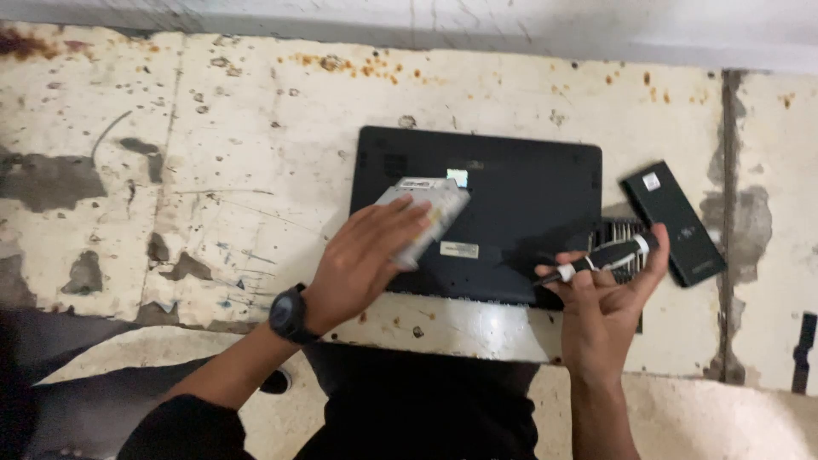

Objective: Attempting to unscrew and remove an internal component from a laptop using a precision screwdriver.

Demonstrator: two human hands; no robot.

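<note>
A black laptop (520, 200) lies bottom-up on a worn, rust-spotted white table (213, 170). My left hand (362, 255), with a black watch on its wrist, grips a flat silver drive unit (434, 200) resting on the laptop's left part. My right hand (601, 298) holds a black screwdriver with a white band (609, 255) over the laptop's lower right corner, its tip pointing left.
A slim black battery pack (675, 221) lies on the table right of the laptop. A ribbed grey part (622, 230) shows behind my right hand. A dark strip (803, 349) sits at the far right edge. The table's front edge runs just below the laptop.
</note>
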